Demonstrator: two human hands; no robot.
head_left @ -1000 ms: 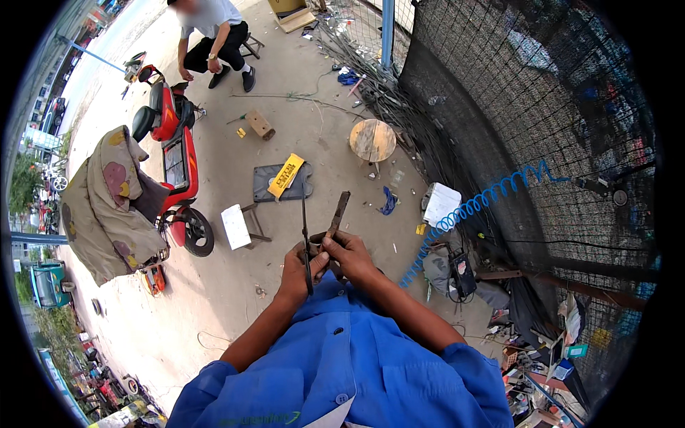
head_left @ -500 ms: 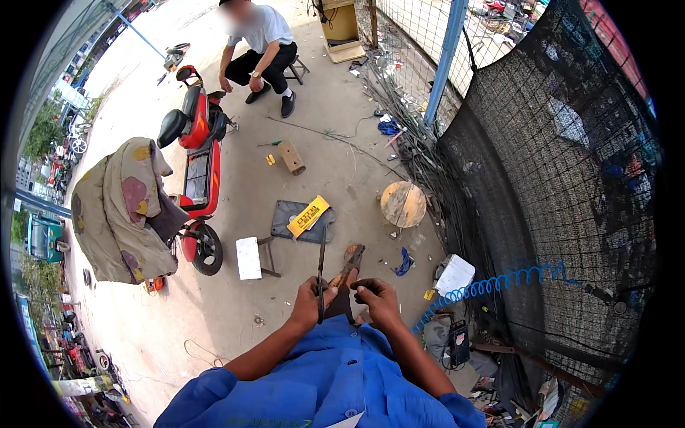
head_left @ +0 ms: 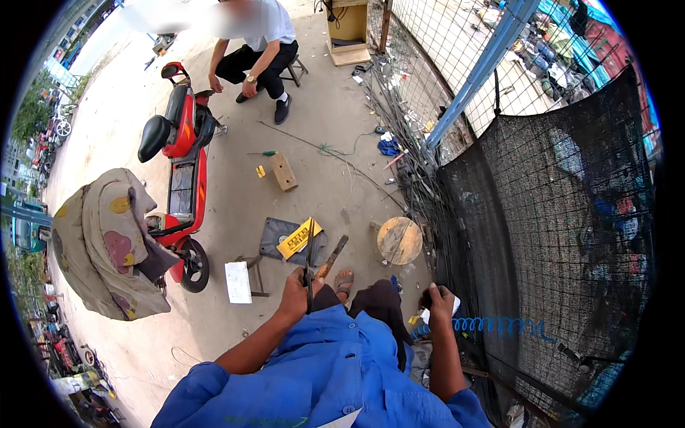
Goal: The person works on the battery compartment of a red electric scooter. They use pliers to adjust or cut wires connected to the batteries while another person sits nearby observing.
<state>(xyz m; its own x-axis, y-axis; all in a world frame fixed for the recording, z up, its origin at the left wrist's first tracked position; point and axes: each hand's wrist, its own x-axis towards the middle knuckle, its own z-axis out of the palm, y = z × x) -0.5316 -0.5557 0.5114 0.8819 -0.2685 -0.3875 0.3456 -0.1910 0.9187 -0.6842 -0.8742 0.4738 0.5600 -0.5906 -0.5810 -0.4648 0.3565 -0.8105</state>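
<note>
My left hand (head_left: pixel 293 294) is closed around two long tools that point away from me. One is a thin dark strip (head_left: pixel 310 250), held nearly upright. Beside it a knife-like tool (head_left: pixel 332 258) with an orange-brown handle and a dark, worn blade slants to the right. My right hand (head_left: pixel 440 305) is out to the right, its fingers curled with the thumb pressed in. Something small and dark may be between the fingertips, too small to make out. Below the left hand's tools lies a yellow packet (head_left: pixel 296 239) on a dark flat board (head_left: pixel 270 246).
A round wooden stool (head_left: pixel 399 240) stands ahead right, a white-topped stool (head_left: pixel 237 282) ahead left. Farther off are a wooden block (head_left: pixel 283 172), a red scooter (head_left: pixel 189 178) under a quilted cover, and a seated person (head_left: pixel 264 57). Black netting (head_left: pixel 542 235) and a blue coiled hose (head_left: pixel 499 327) border the right.
My right hand has moved away from the left, out to the right. The left hand has shifted slightly left with both tools, and the knife-like one now shows its blade. The view has turned slightly.
</note>
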